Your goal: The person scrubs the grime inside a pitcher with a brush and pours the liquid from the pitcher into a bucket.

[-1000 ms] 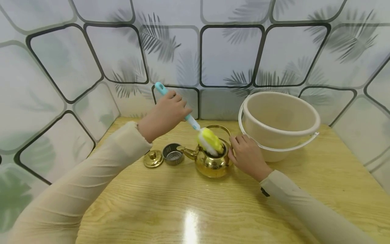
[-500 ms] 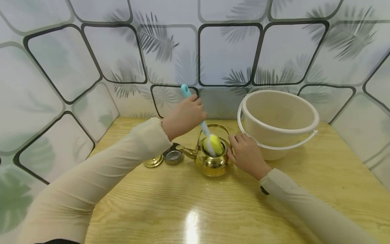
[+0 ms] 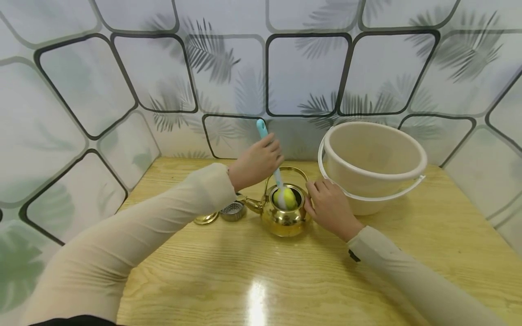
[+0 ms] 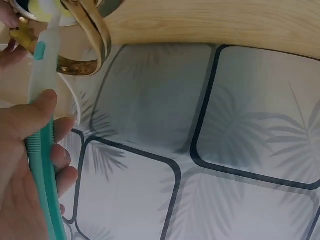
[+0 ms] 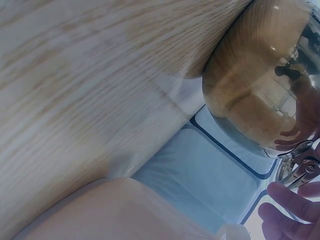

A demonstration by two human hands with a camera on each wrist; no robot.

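My left hand (image 3: 256, 164) grips the blue handle of a sponge brush (image 3: 262, 128), which stands nearly upright. Its yellow-and-white sponge head (image 3: 286, 199) sits in the mouth of a shiny gold teapot (image 3: 285, 222); the lower part of the sponge is hidden inside. In the left wrist view, thumb and fingers wrap the green-looking brush handle (image 4: 42, 165). My right hand (image 3: 332, 208) holds the teapot at the base of its bail handle, on the side opposite the spout. Fingers (image 5: 292, 207) show beside that handle joint in the right wrist view.
Left of the teapot are a perforated metal strainer (image 3: 233, 213) and a gold lid (image 3: 206, 219), partly covered by the left sleeve. A large cream bucket (image 3: 375, 181) with a white handle stands behind the right hand. Patterned walls (image 3: 307, 77) border the wooden table (image 3: 204, 280).
My left hand has moved right, tilting the brush more upright and pushing its sponge deeper into the teapot. The sleeve now covers more of the lid and strainer. My right hand stays put.
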